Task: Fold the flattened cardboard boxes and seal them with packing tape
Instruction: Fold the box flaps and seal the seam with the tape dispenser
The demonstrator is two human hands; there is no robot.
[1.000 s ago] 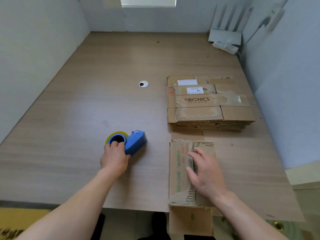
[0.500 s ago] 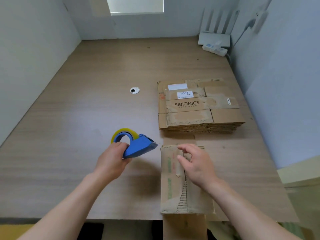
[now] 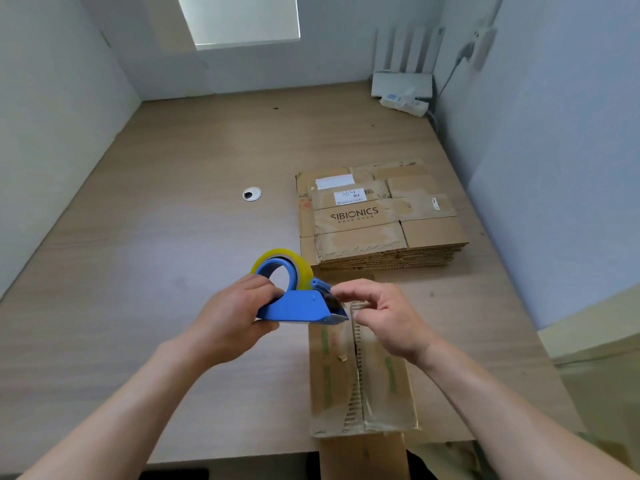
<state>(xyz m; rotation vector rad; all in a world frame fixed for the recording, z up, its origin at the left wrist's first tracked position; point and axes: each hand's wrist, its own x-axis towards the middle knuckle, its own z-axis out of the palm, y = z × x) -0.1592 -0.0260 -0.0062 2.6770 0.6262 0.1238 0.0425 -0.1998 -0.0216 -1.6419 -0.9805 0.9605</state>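
now our left hand [image 3: 235, 317] grips the blue tape dispenser [image 3: 298, 303] by its base, held above the worktop [image 3: 138, 271] at the far end of the folded box [image 3: 381, 386]. our right hand [image 3: 384, 320] curls its fingers at the dispenser's cutter; we cannot tell whether they pinch tape. a stack of flat boxes [image 3: 377, 216] lies beyond.

Wooden desk [image 3: 173, 271], white walls [image 3: 52, 116]

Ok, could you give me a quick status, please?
Left hand grips tape dispenser. Right hand at its cutter end, hold unclear. Box folded, seam untaped. Nothing lying on it.
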